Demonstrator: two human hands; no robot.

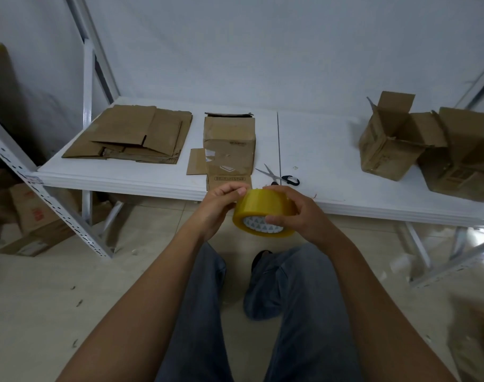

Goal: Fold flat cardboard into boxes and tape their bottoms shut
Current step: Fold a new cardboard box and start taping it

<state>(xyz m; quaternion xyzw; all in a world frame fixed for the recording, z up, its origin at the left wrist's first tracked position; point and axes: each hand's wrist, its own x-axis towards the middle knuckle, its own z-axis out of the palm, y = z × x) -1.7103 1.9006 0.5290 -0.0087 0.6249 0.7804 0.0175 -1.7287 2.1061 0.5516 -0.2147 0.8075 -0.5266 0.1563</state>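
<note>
you have the yellow tape roll (263,211) up in front of you, off the white shelf (318,139) and just this side of its front edge, above your knees. your right hand (296,213) wraps it, thumb pressed into the printed core and fingers curled over the outer band. your left hand (221,206) is at the roll's left rim, fingertips bunched against the tape as if feeling for the loose end; whether they actually pinch the end, i cannot tell.

the roll looks light and rigid, but its glossy face will be slick, so keep the thumb in the core as your anchor. the free end, once lifted, will be thin, limp and sticky, likely to curl back on itself, so pull it out flat and taut.

the folded box (229,147) lies on the shelf right behind your hands, a side flap sticking out at its left. that worn corrugated board should be light and stiff across the panels but weak along the creases, so press the flaps near the seam, not at the corners. scissors (279,176) lie just to its right. the flat cardboard stack (133,133) sits further left, and two open boxes (428,150) stand well off to the right.
</note>
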